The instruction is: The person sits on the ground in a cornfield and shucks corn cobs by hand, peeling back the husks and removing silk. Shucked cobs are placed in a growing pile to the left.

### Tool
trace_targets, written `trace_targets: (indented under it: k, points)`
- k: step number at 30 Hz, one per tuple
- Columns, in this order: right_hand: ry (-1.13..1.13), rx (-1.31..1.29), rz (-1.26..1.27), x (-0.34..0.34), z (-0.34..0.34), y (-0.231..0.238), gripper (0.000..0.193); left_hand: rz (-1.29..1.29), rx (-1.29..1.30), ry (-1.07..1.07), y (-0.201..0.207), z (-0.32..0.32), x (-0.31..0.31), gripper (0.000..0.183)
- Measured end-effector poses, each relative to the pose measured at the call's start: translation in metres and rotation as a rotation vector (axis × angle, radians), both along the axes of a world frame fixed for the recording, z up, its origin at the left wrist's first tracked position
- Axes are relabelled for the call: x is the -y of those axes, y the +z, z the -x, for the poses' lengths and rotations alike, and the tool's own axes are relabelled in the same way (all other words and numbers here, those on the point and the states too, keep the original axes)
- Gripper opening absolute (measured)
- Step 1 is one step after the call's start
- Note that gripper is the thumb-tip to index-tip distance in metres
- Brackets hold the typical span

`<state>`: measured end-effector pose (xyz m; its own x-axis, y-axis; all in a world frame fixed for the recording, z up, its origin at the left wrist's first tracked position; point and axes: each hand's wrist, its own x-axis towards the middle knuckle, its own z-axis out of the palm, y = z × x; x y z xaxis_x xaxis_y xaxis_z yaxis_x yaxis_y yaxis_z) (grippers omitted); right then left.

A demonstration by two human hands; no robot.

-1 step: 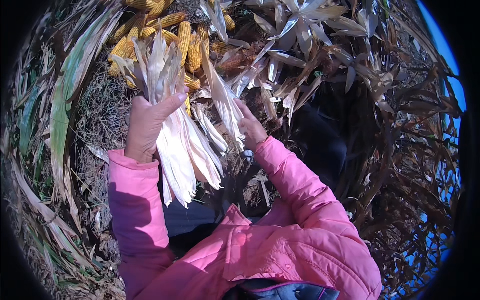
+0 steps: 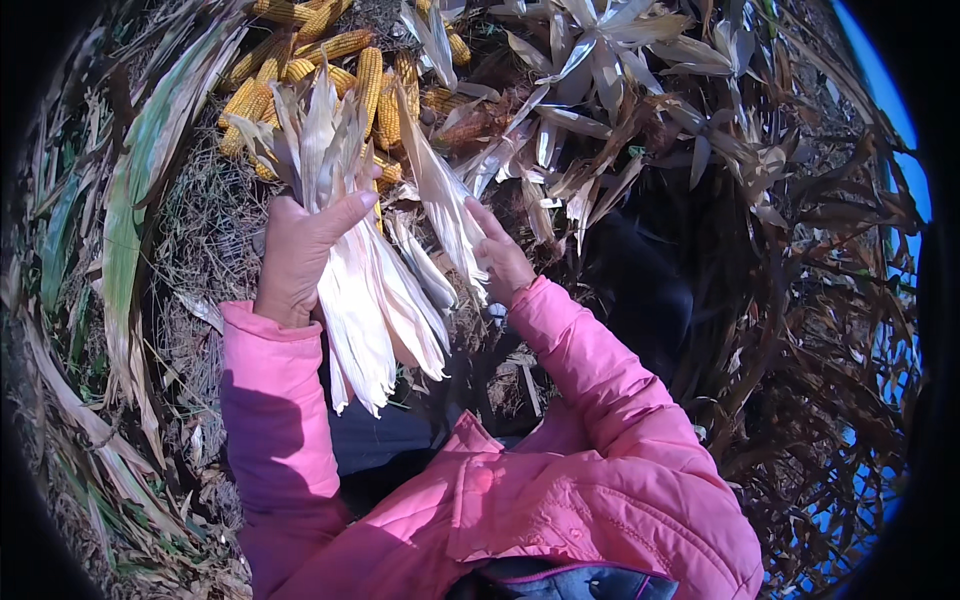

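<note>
My left hand point(image 2: 300, 245) is closed round a bunch of pale, dry corn husks point(image 2: 360, 310), its thumb lying across them. Their long ends hang down toward my lap, and the upper ends point at the pile of ears. Whether a cob sits inside that bunch is hidden by the leaves. A little to the right, my right hand point(image 2: 500, 258) grips a single long husk leaf point(image 2: 440, 190) that reaches up and left from its fingers. Just beyond both hands lie several bare yellow corn ears point(image 2: 370, 85), heaped together.
Peeled, splayed husks point(image 2: 605, 45) lie at the far right of the ears. Dry stalks and leaves point(image 2: 800, 330) are piled along the right side. Long green-brown leaves point(image 2: 130, 200) run down the left, beside ground strewn with dry straw point(image 2: 205, 215).
</note>
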<state>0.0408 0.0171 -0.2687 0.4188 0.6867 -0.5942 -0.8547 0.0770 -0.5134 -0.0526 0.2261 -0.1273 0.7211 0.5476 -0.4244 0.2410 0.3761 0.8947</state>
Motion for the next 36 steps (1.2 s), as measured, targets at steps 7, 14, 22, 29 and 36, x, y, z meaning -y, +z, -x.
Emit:
trace_targets:
  k: [7, 14, 22, 29, 36]
  points:
    - [0.160, 0.060, -0.201, -0.027, 0.014, 0.063, 0.068, 0.062, 0.056, 0.096, 0.001, -0.003, 0.005, 0.026]
    - [0.393, 0.885, -0.107, -0.032, 0.016, 0.065, 0.051, 0.144, 0.058, 0.141, 0.007, -0.002, 0.008, 0.023]
    - [0.046, 1.455, 0.110, -0.072, 0.020, 0.092, 0.035, 0.105, 0.064, 0.137, 0.002, -0.008, 0.012, 0.024]
    - [0.306, 1.121, -0.282, -0.091, 0.006, 0.096, 0.029, -0.199, 0.058, 0.376, 0.003, 0.009, -0.021, 0.027]
    - [0.879, 1.138, 0.782, -0.017, 0.000, -0.116, 0.035, -0.633, -0.033, 0.478, 0.012, 0.010, -0.030, 0.032]
